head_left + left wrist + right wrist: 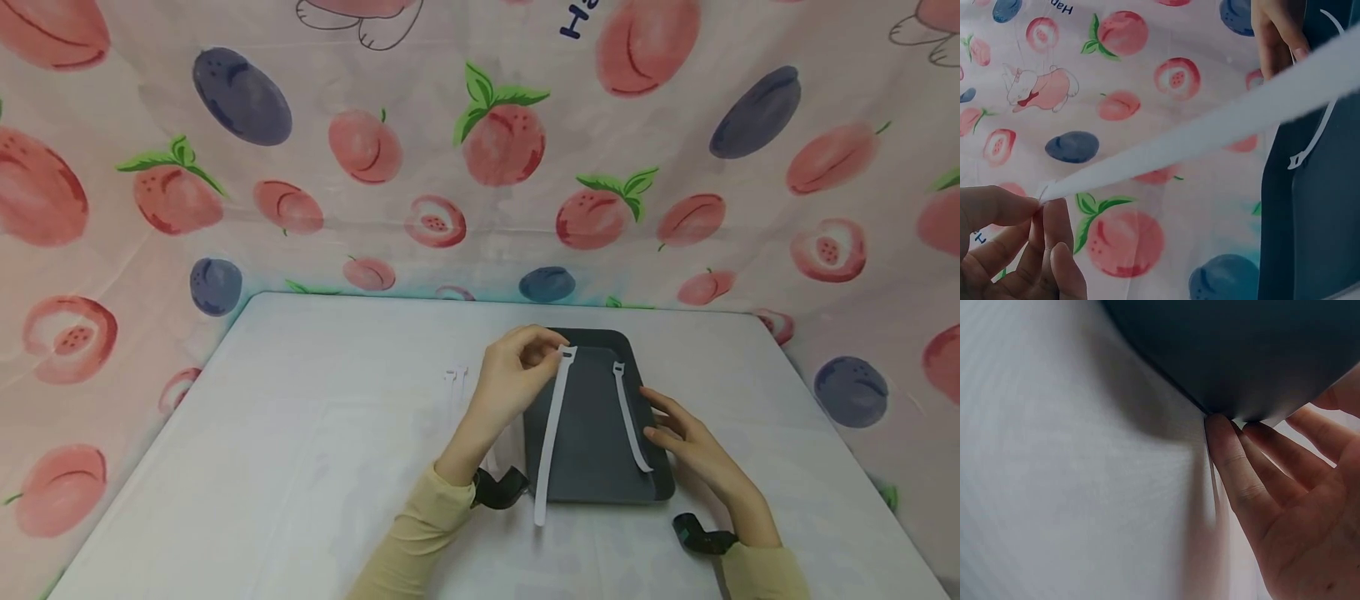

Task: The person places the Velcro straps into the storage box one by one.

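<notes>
My left hand [513, 375] pinches the slotted head of a white hook-and-loop cable tie [553, 425] between thumb and fingertips. The tie hangs slantwise over the left part of a dark grey tray [592, 458], its tail reaching past the tray's front edge. Stretching away from the pinch, the same tie [1197, 140] crosses the left wrist view. A second white tie [628, 417] lies lengthwise on the right side of the tray. My right hand [693, 450] touches the tray's right edge; in the right wrist view its straight fingers [1235, 462] meet the tray's outer side.
More white ties [455, 387] lie on the white tabletop [322, 425] left of the tray, faint against it and partly behind my left arm. A fruit-patterned cloth [420, 150] hangs behind the table and along both sides.
</notes>
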{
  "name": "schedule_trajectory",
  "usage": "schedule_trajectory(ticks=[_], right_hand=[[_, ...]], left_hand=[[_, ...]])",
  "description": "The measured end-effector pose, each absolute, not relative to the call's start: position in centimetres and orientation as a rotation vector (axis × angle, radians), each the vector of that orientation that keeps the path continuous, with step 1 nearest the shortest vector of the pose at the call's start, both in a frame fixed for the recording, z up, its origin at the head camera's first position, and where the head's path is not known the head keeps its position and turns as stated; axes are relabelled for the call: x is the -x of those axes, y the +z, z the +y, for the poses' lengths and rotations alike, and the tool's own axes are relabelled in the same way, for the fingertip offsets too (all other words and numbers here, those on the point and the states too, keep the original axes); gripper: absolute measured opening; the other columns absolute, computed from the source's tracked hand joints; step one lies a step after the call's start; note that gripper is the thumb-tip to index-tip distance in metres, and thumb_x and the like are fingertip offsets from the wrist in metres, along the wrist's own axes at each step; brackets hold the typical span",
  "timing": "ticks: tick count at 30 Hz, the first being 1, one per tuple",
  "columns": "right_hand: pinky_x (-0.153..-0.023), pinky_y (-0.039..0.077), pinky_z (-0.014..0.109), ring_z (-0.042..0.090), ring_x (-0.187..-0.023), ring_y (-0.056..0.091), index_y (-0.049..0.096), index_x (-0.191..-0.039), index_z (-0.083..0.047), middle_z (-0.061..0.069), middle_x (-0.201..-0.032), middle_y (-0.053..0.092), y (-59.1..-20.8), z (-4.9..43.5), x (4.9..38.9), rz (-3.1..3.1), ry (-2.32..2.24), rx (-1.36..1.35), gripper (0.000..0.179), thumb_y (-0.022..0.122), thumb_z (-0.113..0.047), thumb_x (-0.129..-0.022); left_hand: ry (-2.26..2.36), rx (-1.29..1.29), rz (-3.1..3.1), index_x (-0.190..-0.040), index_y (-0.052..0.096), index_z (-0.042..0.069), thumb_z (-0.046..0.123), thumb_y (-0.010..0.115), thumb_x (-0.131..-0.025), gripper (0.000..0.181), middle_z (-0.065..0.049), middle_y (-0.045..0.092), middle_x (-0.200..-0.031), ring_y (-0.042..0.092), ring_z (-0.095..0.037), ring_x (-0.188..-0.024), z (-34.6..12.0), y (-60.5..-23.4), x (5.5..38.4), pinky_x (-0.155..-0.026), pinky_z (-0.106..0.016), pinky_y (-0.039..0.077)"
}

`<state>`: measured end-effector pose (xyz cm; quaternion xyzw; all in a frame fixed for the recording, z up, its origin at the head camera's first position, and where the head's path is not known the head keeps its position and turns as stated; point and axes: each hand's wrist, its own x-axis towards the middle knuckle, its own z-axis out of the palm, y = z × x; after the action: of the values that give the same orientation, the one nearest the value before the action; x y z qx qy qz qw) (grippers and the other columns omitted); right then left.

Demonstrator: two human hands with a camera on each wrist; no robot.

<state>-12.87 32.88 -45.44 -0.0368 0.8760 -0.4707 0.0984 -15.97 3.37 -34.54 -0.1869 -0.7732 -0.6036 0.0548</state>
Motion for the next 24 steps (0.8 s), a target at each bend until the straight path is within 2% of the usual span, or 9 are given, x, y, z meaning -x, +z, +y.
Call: schedule_trajectory(ticks=[11,24], right_hand=[[-0.101,0.030,0.071,0.053,-0.134,0.035,0.024,-0.153,-0.015,0.026,-0.155,0.025,-45.4,32.8,13.0,2.590,-1.390,0.116,0.066,0.056,-0.031,-0.097],[-0.100,0.031,0.071,0.052,-0.132,0.037,0.025,-0.153,-0.017,0.026,-0.154,0.026,-45.4,32.8,13.1,2.603,-1.379,0.116,0.066,0.056,-0.029,-0.097]], left_hand=[[-1.791,0.665,-2.329,-0.102,0.072,0.010,0.009,0.062,-0.090,0.015,-0.008,0.067,-0.089,0.059,-0.009,-0.071,5.3,-34.1,16.8,-0.066,-0.017,0.049],[-1.828,0.626,-2.350,-0.104,0.072,0.014,0.012,0.061,-0.091,0.017,-0.005,0.069,-0.088,0.060,-0.006,-0.065,7.6,-34.6,18.5,-0.060,-0.018,0.047]])
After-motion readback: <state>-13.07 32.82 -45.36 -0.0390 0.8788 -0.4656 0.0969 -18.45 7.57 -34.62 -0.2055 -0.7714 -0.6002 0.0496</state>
